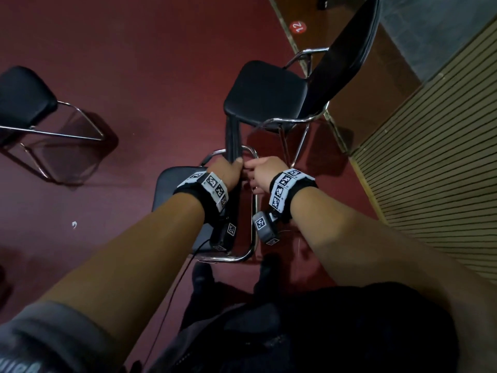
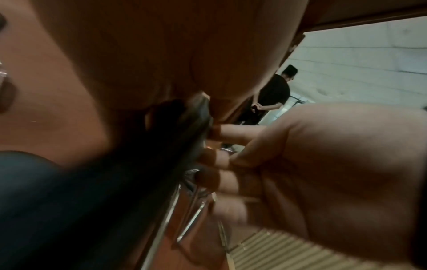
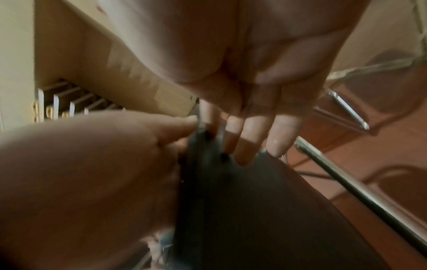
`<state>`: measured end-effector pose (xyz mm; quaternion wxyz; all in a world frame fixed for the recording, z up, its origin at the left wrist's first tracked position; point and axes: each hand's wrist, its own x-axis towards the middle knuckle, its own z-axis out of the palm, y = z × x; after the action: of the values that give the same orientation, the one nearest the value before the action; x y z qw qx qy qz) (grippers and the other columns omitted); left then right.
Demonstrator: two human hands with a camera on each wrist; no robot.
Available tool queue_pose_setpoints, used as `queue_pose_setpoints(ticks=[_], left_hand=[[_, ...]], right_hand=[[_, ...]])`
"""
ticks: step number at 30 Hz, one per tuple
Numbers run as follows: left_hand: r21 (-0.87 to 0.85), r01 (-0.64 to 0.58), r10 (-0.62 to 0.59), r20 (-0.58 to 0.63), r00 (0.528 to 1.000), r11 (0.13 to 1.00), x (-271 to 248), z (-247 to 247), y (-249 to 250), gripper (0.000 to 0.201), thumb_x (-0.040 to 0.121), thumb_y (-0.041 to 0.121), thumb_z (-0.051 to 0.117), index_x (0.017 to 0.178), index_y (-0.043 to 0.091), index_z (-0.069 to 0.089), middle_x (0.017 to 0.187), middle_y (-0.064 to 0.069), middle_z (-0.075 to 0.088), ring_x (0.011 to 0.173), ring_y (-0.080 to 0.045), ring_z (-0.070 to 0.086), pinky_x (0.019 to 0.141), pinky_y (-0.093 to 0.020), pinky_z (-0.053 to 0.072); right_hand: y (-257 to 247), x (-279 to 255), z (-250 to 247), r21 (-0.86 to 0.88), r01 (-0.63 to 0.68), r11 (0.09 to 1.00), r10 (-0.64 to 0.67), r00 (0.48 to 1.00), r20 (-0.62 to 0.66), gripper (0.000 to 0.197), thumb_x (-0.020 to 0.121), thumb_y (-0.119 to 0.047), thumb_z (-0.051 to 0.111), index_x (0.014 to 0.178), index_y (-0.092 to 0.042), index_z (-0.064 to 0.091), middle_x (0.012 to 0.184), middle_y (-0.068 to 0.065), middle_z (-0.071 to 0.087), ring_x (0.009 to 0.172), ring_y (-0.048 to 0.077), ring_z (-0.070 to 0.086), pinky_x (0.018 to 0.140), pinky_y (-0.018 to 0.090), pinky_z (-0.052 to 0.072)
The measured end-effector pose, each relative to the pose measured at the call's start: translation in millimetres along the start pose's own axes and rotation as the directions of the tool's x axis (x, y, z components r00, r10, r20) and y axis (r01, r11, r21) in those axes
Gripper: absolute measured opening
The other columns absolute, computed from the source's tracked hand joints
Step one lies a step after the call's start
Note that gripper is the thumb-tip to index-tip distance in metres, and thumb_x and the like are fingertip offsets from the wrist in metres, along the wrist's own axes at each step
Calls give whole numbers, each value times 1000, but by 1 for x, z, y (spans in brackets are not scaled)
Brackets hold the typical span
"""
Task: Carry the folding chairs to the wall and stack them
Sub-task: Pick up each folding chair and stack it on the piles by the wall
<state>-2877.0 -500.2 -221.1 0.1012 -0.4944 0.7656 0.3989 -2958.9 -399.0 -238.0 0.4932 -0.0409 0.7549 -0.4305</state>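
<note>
From above I see the chair I hold, its black backrest (image 1: 233,138) edge-on, its black seat (image 1: 169,195) to the left and its chrome frame (image 1: 254,211) to the right. My left hand (image 1: 228,168) grips the backrest's top edge, thumb on the near side. My right hand (image 1: 256,173) holds the same edge from the right. In the right wrist view its fingers (image 3: 251,138) lie over the backrest (image 3: 242,201). In the left wrist view the fingers (image 2: 231,180) are bent against the backrest (image 2: 180,138). A second chair (image 1: 265,90) stands open just ahead, by the wall.
A third open chair (image 1: 24,95) stands at the far left on the dark red floor. A slatted wall panel (image 1: 435,162) runs along the right. A red "12" sticker (image 1: 298,26) marks the baseboard. A person in black (image 2: 273,91) stands at a distance. My feet (image 1: 201,273) are just behind the chair.
</note>
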Motion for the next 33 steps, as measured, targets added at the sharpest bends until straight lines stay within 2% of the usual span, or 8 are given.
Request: queue_pose_setpoints(ticks=[4,11,14,17,20,24,29,33], left_hand=[[-95,145,-157,-133,979,985,22,-11,-15,58,109,47,44,140,-3,43,141,-26,58,128,-43,57,97,-41,43],[-114,154,-167,-123,978,982,43,-31,-44,61,102,50,59,134,0,45,130,-20,63,116,-38,63,77,-34,38],[-146,185,-201,-110,973,972,55,-42,-56,61,96,48,66,132,1,52,117,-16,67,85,-28,62,69,-32,39],[-199,190,-215,-110,971,961,62,-47,-69,53,88,47,71,120,5,62,100,-9,70,67,-17,57,56,-29,40],[-251,205,-243,-130,961,946,68,-54,-82,43,84,45,74,109,10,67,89,-4,69,71,-20,63,55,-26,43],[-278,210,-261,-159,952,937,73,-63,-93,28,85,43,76,82,21,59,76,3,61,66,-16,61,52,-24,43],[-272,187,-244,-195,950,944,73,-65,-98,33,86,42,76,73,26,51,73,5,59,61,-13,57,52,-24,44],[-275,172,-231,-200,952,946,74,-65,-101,31,88,42,75,78,24,52,75,6,58,61,-11,55,49,-24,40]], right_hand=[[9,17,35,-43,-41,998,44,997,63,62,98,5,39,113,-44,75,97,-5,76,77,16,69,63,30,57],[3,47,56,47,-112,993,106,988,117,52,100,1,41,125,-30,75,121,7,72,94,21,73,75,34,63],[1,60,55,58,-186,981,178,976,128,27,106,-19,53,124,-25,72,124,7,75,113,29,73,95,44,61],[6,72,54,37,-254,966,252,966,65,29,109,-25,53,134,-13,61,125,4,73,119,29,68,106,48,54],[22,92,52,51,-317,947,319,947,-40,32,104,-25,57,130,-8,64,123,5,74,111,26,71,100,45,58],[79,150,43,-151,-386,910,349,910,-224,53,73,-47,68,113,-14,75,96,6,77,90,31,74,93,47,60],[91,143,56,-218,-441,871,383,886,-261,50,80,-64,62,101,-19,68,92,3,73,83,29,72,81,39,56],[106,149,68,-125,-467,875,439,876,-199,61,70,-58,69,113,-15,65,105,6,74,93,31,72,98,45,56]])
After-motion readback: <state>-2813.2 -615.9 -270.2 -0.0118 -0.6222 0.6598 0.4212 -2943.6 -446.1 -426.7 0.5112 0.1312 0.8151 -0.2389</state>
